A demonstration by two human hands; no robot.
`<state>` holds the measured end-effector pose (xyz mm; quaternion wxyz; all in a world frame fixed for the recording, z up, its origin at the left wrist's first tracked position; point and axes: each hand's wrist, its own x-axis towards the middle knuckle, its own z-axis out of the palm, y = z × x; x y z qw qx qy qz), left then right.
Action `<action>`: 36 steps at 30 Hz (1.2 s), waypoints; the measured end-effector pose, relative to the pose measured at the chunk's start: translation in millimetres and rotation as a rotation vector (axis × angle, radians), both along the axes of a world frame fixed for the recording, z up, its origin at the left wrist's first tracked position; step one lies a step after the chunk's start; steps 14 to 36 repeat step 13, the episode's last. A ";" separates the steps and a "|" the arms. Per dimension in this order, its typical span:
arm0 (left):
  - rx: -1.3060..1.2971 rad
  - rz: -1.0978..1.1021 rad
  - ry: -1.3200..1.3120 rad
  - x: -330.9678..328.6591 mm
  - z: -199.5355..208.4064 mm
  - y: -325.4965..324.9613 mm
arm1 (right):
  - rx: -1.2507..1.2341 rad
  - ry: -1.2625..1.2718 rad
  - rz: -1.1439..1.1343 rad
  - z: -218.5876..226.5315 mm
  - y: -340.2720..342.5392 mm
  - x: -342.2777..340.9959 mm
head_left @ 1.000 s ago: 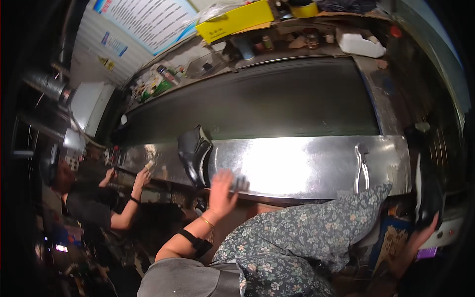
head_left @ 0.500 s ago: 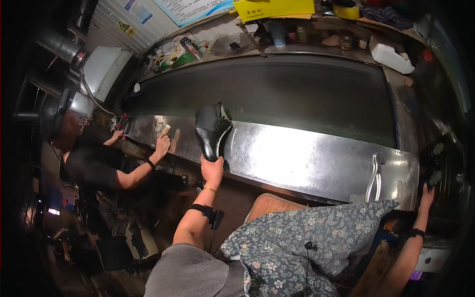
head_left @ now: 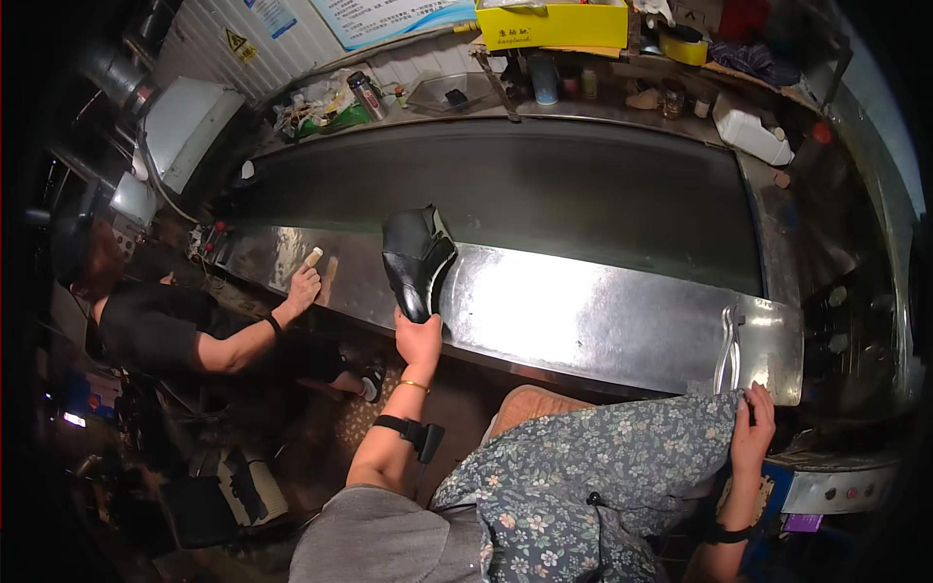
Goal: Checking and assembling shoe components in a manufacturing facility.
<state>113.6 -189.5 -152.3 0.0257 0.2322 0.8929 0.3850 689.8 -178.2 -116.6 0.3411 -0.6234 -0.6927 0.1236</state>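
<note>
My left hand (head_left: pixel 419 342) is closed round the narrow end of a black leather shoe (head_left: pixel 418 257), whose wider end points away from me over the metal ledge and the dark belt. A pale edge runs along the shoe's right side. Over at the right, my right hand (head_left: pixel 752 428) is beside the edge of my floral apron (head_left: pixel 603 476), fingers stretched upward and nothing seen in them. Just beyond its fingertips, metal pincers (head_left: pixel 728 348) lie on the shiny ledge (head_left: pixel 544 311).
Behind the ledge stretches a wide dark belt (head_left: pixel 505 175). At the left a co-worker's hand (head_left: pixel 304 284) holds a small pale-tipped tool. Along the back stand a yellow box (head_left: pixel 552 27), a thermos (head_left: pixel 366 95) and a white jug (head_left: pixel 750 131). A wooden stool (head_left: pixel 535 406) is below me.
My right hand has come from the far right, beside the machine, in to the apron's edge near the pincers. My left hand still holds the shoe in much the same place.
</note>
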 end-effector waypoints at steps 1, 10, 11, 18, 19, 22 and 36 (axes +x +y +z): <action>-0.016 -0.009 -0.032 -3.3 5.0 1.4 | 0.011 -0.008 -0.001 9.4 -1.2 -10.0; 0.779 -0.329 -1.481 54.9 88.1 -30.4 | -0.427 0.422 0.437 67.5 5.6 -131.7; 0.769 -0.387 -1.563 69.2 94.9 -31.6 | -0.456 0.479 0.511 69.1 9.4 -144.2; 0.761 -0.624 -1.572 97.4 108.4 -31.1 | -0.418 0.679 0.592 71.8 18.6 -165.1; 0.761 -0.624 -1.572 97.4 108.4 -31.1 | -0.418 0.679 0.592 71.8 18.6 -165.1; 0.761 -0.624 -1.572 97.4 108.4 -31.1 | -0.418 0.679 0.592 71.8 18.6 -165.1; 0.761 -0.624 -1.572 97.4 108.4 -31.1 | -0.418 0.679 0.592 71.8 18.6 -165.1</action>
